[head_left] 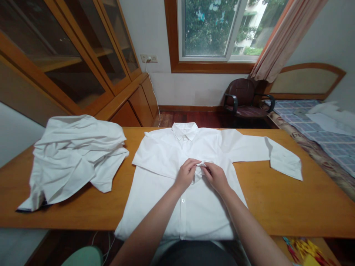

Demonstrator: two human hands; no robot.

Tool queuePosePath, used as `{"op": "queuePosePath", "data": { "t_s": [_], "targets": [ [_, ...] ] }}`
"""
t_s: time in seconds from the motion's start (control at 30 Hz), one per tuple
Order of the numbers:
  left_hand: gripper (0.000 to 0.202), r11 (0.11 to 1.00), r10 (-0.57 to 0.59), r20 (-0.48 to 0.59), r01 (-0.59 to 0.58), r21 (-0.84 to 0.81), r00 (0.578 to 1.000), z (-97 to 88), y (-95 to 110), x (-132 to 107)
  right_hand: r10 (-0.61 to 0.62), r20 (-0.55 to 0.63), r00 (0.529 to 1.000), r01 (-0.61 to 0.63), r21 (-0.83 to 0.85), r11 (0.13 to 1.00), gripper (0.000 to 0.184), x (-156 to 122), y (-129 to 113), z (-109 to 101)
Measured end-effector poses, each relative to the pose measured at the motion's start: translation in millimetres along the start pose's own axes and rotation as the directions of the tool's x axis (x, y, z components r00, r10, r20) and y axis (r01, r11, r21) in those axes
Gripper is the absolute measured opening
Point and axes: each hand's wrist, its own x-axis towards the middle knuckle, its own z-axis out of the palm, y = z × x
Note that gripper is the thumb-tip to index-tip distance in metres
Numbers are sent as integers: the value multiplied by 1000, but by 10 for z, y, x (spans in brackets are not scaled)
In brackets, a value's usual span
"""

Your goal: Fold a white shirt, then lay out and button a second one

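A white button-up shirt (155, 188) lies front up on the table, its collar (185, 130) at the far side and its lower hem over the near edge. The sleeve on the left is folded across the chest, and its bunched end (198, 173) is at the middle. My left hand (187, 173) pinches this sleeve end from the left. From the right, my right hand (215, 175) pinches the same cloth, close to the left fingertips. The other sleeve (249, 148) stretches out to the right, bent near its cuff. A white button (183, 200) shows on the placket below my hands.
On the left of the wooden table (277, 207) lies a heap of white cloth (74, 159). Beyond stand a glass-door cabinet (83, 55) and an armchair (244, 98). A bed (313, 122) is at the right. A green stool (83, 256) sits below the near edge.
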Motion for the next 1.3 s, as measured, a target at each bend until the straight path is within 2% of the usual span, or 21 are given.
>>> {"op": "queuePosePath", "data": {
  "t_s": [0.13,0.47,0.8,0.9,1.0,1.17,1.3],
  "targets": [
    [36,1000,6,40,-6,-16,999,2,-39,-3,-26,-16,1000,26,-12,1000,22,-9,11,-2],
    [31,999,-46,-2,46,20,999,10,-56,-10,-70,-75,995,65,-64,996,20,4,-32,-20],
    [19,995,-79,-2,79,-58,997,29,29,-7,-1,-126,992,10,72,997,20,9,-23,-32],
    [18,993,-117,-44,116,-13,992,42,4,-1,16,-154,988,-3,85,996,22,3,-18,-37],
    [20,985,-172,-74,172,-1,982,50,-28,-1,-17,-177,984,34,91,995,21,1,-14,-43],
    [23,947,-319,-129,310,-85,939,53,-72,-20,-62,-196,979,87,124,988,17,13,-70,-80],
    [24,936,-346,-141,329,-125,928,42,-104,-32,-54,-204,977,79,116,990,15,31,-109,-121]
  ]
}}
